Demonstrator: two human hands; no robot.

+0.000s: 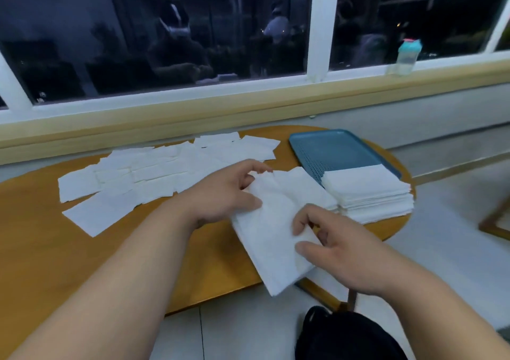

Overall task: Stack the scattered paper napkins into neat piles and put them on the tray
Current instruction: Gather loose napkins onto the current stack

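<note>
Spanning the wooden table (pixel 41 207), scattered napkins (pixel 143 177) lie left of the blue tray (pixel 331 149). A neat pile (pixel 369 194) sits on the tray's near end. Left hand (pixel 223 194) and right hand (pixel 339 246) both pinch a napkin bundle (pixel 276 221) just left of the tray, apparently overhanging the table edge.

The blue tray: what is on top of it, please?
A stack of white napkins covers the near end of the tray; the far part shows only its dotted floor. The tray's near rim is hidden under the stack.
</note>
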